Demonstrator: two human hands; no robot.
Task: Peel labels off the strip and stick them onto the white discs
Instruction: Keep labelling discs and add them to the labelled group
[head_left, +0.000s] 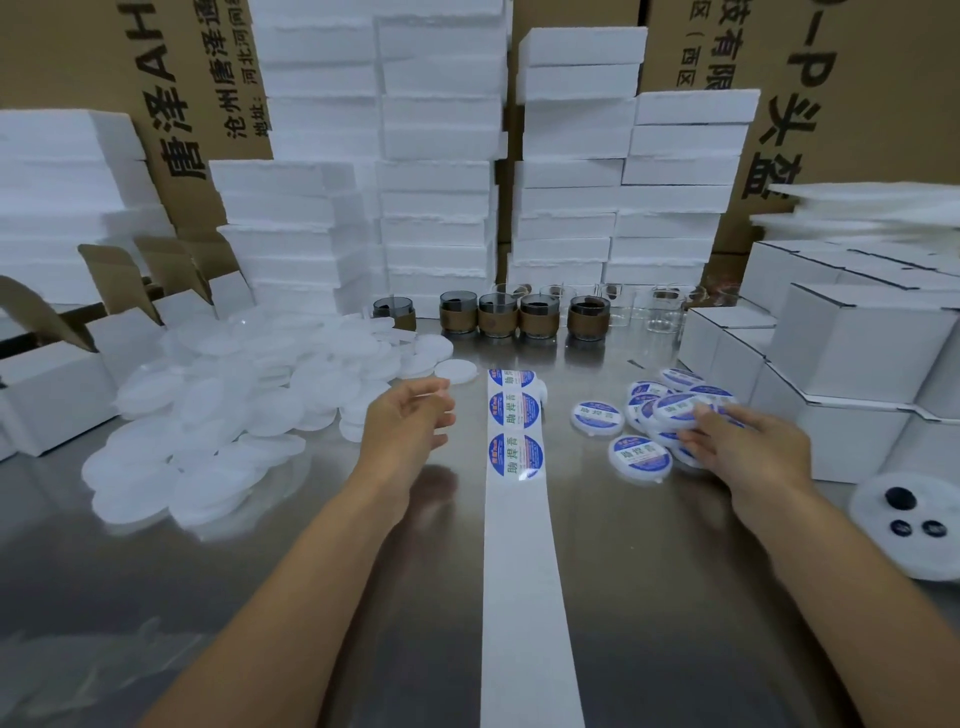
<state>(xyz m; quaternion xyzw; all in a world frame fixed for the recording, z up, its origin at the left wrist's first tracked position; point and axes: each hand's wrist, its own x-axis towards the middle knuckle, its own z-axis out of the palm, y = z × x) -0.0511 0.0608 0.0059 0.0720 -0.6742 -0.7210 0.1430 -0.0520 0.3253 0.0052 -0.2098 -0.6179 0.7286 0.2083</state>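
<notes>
A white backing strip (524, 597) runs up the middle of the steel table, with three blue-and-white round labels (515, 455) at its far end. A big heap of plain white discs (234, 405) lies to the left, and one single disc (455, 370) sits by the strip's end. My left hand (410, 421) hovers left of the strip, its curled fingers holding what looks like a pale disc, blurred. My right hand (743, 441) reaches with straight fingers onto the pile of labelled discs (675, 408) on the right.
Brown-sleeved glass cups (498, 314) and clear glasses (660, 306) line the back. White cartons (831, 364) crowd the right, open cartons (57, 379) the left. Foam slabs (441, 156) and cardboard boxes wall the rear. A white round piece with black knobs (914, 525) lies near right.
</notes>
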